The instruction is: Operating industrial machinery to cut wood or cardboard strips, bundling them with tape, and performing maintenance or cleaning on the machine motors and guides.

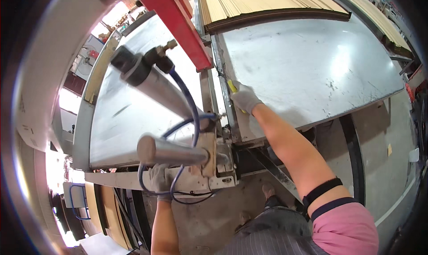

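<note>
My right hand (244,97), in a pale work glove, is closed around a slim yellow tool (232,86), most of it hidden in the grip. It rests at the left edge of a smooth metal tabletop (285,63), beside a dark metal rail (224,83). My left hand (159,178), gloved too, is at the front beam (120,179) of the machine, just below a metal cylinder (176,151). Blue hoses (196,126) loop in front of and beside it. The cylinder and hoses cover part of its fingers, so their grip is unclear.
A larger pneumatic cylinder (160,92) slants over the left metal table (133,126). A red beam (178,28) stands above the gap between the tables. Ribbed beige panels (267,1) with a dark edge lie at the far side. Boards (104,206) lean below left.
</note>
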`<state>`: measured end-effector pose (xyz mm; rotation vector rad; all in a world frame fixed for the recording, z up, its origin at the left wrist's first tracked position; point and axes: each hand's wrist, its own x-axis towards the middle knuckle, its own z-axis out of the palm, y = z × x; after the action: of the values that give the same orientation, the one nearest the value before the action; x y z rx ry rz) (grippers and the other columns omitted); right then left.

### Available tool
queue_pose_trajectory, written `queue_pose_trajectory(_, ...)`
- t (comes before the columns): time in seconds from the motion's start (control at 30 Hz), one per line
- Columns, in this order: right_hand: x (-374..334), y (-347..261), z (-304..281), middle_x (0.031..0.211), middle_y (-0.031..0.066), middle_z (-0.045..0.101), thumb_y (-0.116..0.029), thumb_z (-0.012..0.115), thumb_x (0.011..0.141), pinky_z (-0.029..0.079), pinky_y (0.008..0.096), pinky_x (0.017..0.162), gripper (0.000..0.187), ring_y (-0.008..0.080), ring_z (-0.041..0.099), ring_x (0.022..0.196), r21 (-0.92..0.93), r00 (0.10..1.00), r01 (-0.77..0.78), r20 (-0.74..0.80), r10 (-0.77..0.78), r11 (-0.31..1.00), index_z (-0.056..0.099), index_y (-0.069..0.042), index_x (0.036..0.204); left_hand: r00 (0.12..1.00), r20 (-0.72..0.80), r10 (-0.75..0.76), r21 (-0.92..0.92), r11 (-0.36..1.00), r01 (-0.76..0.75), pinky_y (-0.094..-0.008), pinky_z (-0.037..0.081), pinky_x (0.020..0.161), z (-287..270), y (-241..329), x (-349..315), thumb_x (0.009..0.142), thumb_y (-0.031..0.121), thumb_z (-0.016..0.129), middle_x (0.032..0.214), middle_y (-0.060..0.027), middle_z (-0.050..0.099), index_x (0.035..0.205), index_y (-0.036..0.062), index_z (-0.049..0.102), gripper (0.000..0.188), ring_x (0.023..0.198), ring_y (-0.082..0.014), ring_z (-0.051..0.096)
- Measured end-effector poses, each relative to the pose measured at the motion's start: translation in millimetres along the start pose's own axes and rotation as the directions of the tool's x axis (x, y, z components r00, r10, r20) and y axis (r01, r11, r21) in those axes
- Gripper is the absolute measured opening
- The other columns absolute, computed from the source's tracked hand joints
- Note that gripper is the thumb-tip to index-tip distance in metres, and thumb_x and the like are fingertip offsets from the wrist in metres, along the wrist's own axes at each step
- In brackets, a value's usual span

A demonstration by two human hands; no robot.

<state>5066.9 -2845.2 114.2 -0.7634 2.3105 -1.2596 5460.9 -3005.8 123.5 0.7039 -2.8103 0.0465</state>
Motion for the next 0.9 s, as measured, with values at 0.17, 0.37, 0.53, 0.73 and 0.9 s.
queue_pose_trajectory(0.17,39.7,-26.9,11.0,0.111,0.0165,0.058,-0.015,0.048,0.08,0.048,0.0371,0.08,0.037,0.034,0.059,0.094,-0.195,0.979,-0.172,0.077,0.19,0.966,0.053,-0.009,0.116,1.0,-0.011,-0.012,-0.014,1.0,0.012,-0.0399,0.033,0.099,2.8,-1.9,3.1,0.092,0.032,0.043,0.114,-0.0134,0.052,0.115,0.0036,0.049,0.037,0.109,-0.0241,0.047)
queue_pose_trajectory(0.37,39.9,-23.2,23.9,0.099,0.0211,0.061,-0.012,0.042,0.077,0.046,0.0409,0.084,0.033,0.0361,0.059,0.094,-0.245,0.994,-0.106,-0.049,0.097,0.964,0.06,-0.005,0.103,1.0,-0.026,-0.006,-0.018,1.0,0.005,-0.0396,0.033,0.099,2.9,-3.7,5.7,0.092,0.032,0.044,0.116,-0.0132,0.051,0.117,0.0037,0.047,0.038,0.11,-0.0242,0.046)
queue_pose_trajectory(0.53,32.2,-34.7,16.0,0.098,0.0191,0.062,-0.014,0.043,0.079,0.044,0.0407,0.086,0.035,0.0352,0.057,0.098,-0.47,0.989,0.056,0.145,0.015,0.881,0.059,-0.006,0.109,0.999,-0.033,-0.011,-0.016,1.0,0.011,-0.0393,0.033,0.099,-0.8,-9.6,-0.7,0.092,0.033,0.044,0.117,-0.013,0.05,0.118,0.0038,0.045,0.039,0.11,-0.0243,0.046)
queue_pose_trajectory(0.73,77.7,10.9,44.6,0.108,0.0194,0.059,-0.012,0.044,0.085,0.05,0.0361,0.076,0.04,0.0294,0.06,0.096,-0.789,0.891,0.407,0.453,-0.011,0.46,0.044,-0.004,0.124,0.999,-0.035,0.004,-0.035,0.999,-0.005,-0.039,0.033,0.1,5.7,-8.4,2.8,0.092,0.033,0.045,0.119,-0.0129,0.049,0.12,0.0039,0.043,0.041,0.11,-0.0245,0.046)
queue_pose_trajectory(0.9,44.6,-20.9,16.1,0.092,0.0129,0.066,-0.011,0.05,0.08,0.047,0.0316,0.079,0.027,0.0235,0.061,0.092,-0.232,0.99,-0.122,0.038,0.135,0.965,0.063,-0.009,0.103,0.999,-0.047,0.002,-0.027,1.0,-0.004,-0.0387,0.034,0.1,4.3,-7.2,0.5,0.092,0.033,0.045,0.12,-0.0127,0.048,0.121,0.004,0.042,0.042,0.11,-0.0246,0.045)
